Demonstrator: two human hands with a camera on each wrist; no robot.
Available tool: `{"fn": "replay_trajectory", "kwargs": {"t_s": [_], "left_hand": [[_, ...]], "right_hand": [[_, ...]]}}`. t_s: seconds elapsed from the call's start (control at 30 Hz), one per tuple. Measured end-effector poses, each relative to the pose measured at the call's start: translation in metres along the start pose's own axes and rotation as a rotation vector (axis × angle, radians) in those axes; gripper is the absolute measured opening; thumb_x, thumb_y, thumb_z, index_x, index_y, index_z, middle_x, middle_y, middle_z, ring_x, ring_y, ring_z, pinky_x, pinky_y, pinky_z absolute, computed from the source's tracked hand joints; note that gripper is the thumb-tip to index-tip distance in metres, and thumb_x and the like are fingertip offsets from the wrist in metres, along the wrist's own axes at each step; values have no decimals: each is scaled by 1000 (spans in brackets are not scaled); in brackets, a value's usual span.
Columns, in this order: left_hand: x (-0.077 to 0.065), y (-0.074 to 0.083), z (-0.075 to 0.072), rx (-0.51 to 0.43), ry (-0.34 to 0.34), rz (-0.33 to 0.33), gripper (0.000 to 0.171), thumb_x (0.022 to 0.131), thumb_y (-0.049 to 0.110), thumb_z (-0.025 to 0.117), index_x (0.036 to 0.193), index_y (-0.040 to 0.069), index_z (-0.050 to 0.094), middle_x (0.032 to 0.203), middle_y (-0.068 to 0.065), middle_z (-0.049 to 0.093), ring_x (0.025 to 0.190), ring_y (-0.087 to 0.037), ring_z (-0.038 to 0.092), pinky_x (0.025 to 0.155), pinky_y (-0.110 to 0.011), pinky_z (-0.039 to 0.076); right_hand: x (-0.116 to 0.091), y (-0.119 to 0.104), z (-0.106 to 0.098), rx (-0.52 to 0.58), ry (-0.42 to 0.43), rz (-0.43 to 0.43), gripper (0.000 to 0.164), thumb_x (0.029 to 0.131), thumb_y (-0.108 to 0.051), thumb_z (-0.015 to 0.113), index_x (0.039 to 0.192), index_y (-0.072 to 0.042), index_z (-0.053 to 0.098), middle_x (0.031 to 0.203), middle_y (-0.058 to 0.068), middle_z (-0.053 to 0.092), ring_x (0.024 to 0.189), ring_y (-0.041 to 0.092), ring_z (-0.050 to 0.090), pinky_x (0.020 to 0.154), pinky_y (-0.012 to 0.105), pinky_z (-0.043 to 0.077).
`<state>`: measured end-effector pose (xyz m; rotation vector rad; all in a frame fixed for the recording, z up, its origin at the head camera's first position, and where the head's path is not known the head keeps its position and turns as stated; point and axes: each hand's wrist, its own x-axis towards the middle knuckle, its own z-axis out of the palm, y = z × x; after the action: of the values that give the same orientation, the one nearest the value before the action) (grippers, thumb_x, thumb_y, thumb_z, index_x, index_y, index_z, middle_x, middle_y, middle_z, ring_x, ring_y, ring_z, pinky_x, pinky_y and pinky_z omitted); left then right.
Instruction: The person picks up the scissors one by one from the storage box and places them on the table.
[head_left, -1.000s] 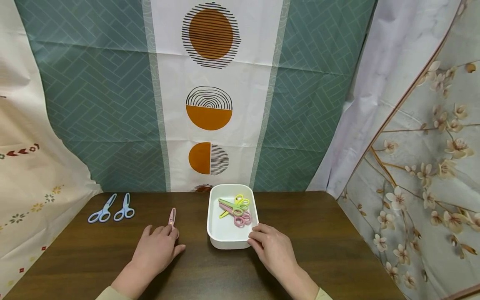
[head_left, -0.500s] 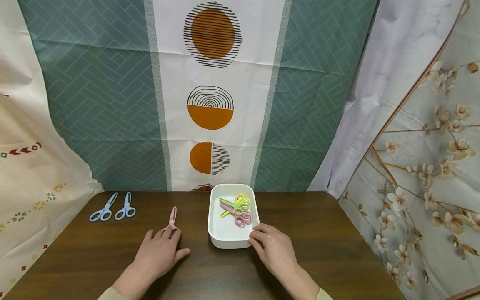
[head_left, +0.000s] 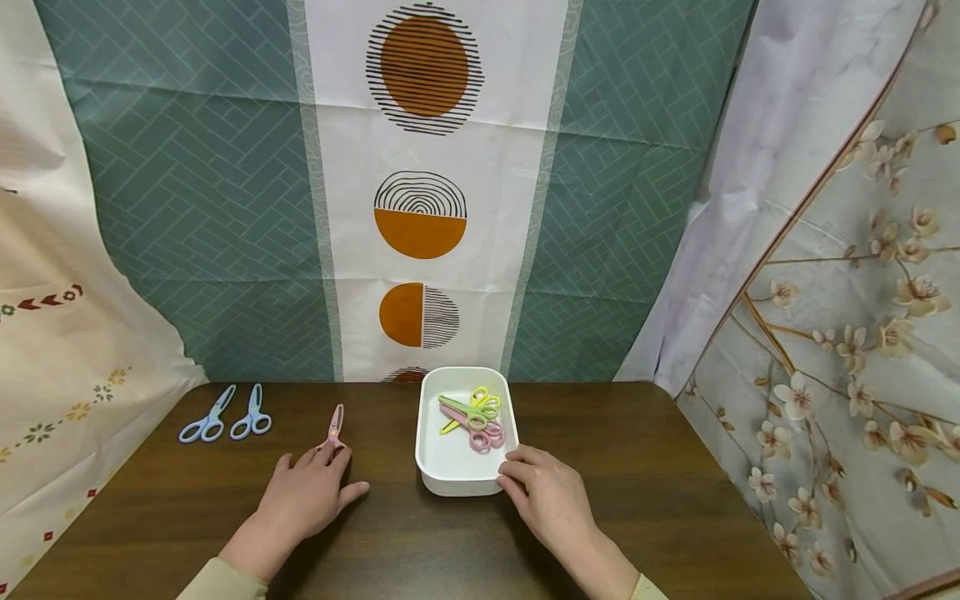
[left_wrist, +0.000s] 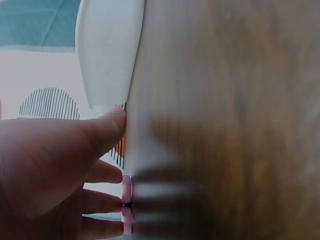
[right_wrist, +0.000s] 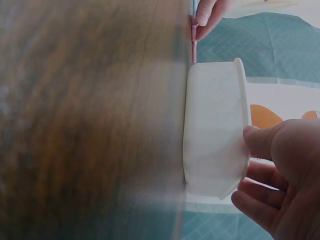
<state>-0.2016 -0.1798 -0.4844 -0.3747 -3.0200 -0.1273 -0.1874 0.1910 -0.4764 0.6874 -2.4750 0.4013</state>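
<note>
Pink scissors lie on the table with the blades pointing away from me. The fingertips of my left hand rest on their handles, fingers extended, thumb out to the side. In the left wrist view the pink handles stand right at the fingertips. My right hand holds the near right corner of a white plastic bin, thumb and fingers at its rim. Inside the bin are green scissors, yellow scissors and pink scissors, crossed over one another.
Two pairs of blue scissors, one left of the other, lie at the table's back left. The dark wooden table ends against a patterned curtain. Floral cloth hangs on the right side.
My left hand has shifted right, then back left and slightly forward, and the pink scissors under its fingertips have slid a little away and left. The right hand and bin stay put.
</note>
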Motion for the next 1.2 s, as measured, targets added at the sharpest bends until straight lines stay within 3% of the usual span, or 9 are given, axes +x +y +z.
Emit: {"fn": "replay_trajectory", "kwargs": {"t_s": [0.73, 1.2], "left_hand": [[25, -40, 0, -32, -50, -81, 74, 110, 57, 60, 157, 1, 56, 167, -30, 43, 148, -52, 48, 111, -88, 27], [29, -56, 0, -46, -10, -94, 71, 110, 53, 62, 156, -1, 56, 167, -32, 42, 148, -55, 46, 110, -91, 25]], "right_hand": [[0, -1, 0, -10, -11, 7, 9, 93, -26, 91, 99, -20, 86, 111, -5, 77, 104, 16, 74, 85, 40, 64], [0, -1, 1, -21, -4, 2, 8, 94, -26, 91, 98, -22, 86, 111, -5, 77, 104, 15, 74, 85, 40, 64]]}}
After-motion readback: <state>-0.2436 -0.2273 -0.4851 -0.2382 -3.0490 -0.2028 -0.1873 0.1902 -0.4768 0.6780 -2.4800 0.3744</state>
